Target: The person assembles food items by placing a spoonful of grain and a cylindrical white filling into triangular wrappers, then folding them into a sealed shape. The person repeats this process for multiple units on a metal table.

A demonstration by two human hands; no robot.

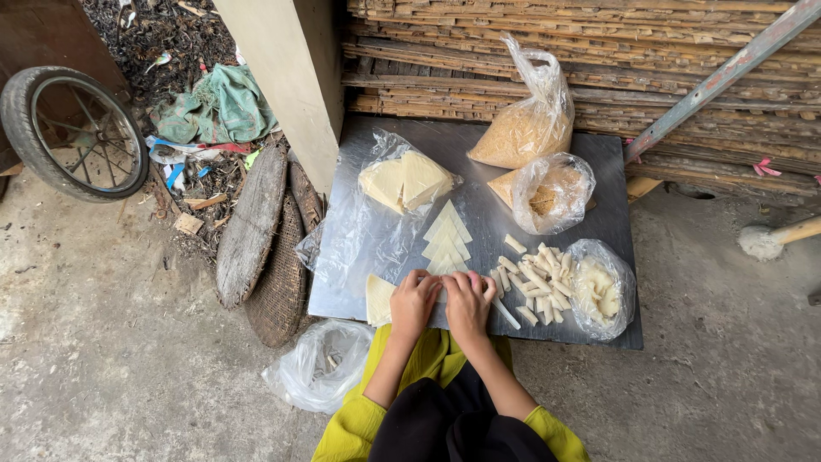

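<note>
So from my feed, both hands are parked side by side at the near edge of the grey metal sheet [590, 162], left hand [414, 301] and right hand [469, 304] with fingers curled down over a pale wrapper piece [442, 289], pinching it from both ends, looks like they're rolling it up, though I can't see what's under the fingers. Keeping it right at the sheet's near edge probably makes sense, closest to the body. Another flat wrapper [378, 299] sits just left of the left hand, and a fanned stack of triangle wrappers [448, 239] lies just beyond the hands toward the sheet's middle. Finished-looking rolls [539, 282] pile up right of the hands, some spilling from an open clear bag [600, 289]. Farther back on the sheet: a bag of square wrappers [404, 180], and two bags of golden crumbs [526, 128], one open-mouthed [552, 193]. Off the sheet, near-left, a crumpled empty-ish bag [321, 366].
</note>
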